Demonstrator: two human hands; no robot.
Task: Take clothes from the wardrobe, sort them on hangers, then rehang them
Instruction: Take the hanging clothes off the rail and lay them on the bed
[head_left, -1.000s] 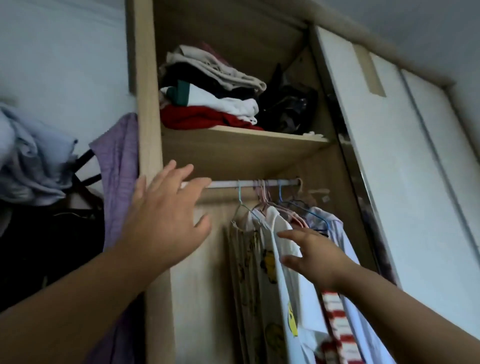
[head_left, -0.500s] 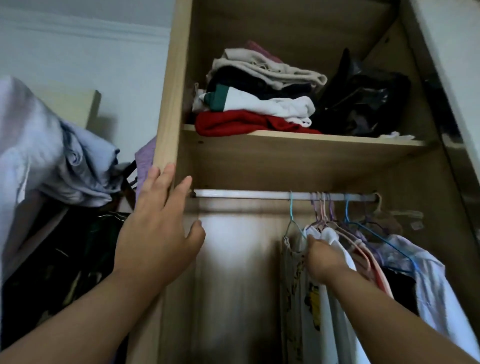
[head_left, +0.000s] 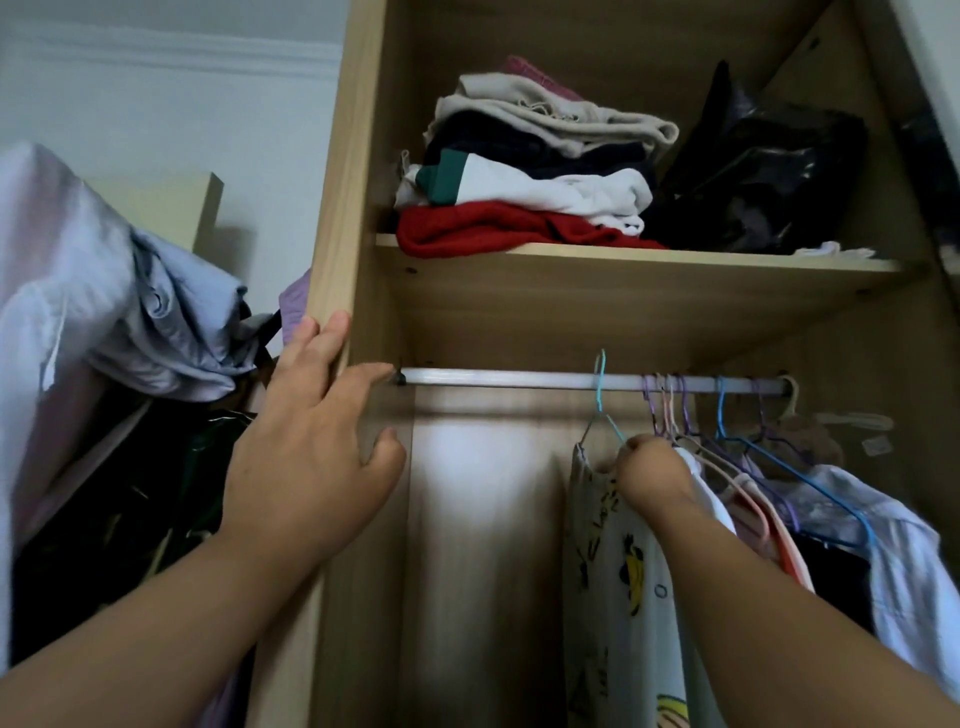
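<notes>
Gripping teal hanger (head_left: 602, 410) just below rail (head_left: 519, 378): right hand (head_left: 652, 473) closed on its wire shoulder. Left hand (head_left: 311, 457) spread wide, bracing wardrobe side (head_left: 343, 182). Printed garment (head_left: 618, 597) likely light, limp; lift by hanger neck.

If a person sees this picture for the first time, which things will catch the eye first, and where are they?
The stack of folded clothes on the upper shelf stands out, with a bright red garment at the bottom. Below it, the right hand grips the teal hanger on the rail, with a cartoon-print garment hanging from it. The left hand rests open against the wardrobe's left side panel.
</notes>
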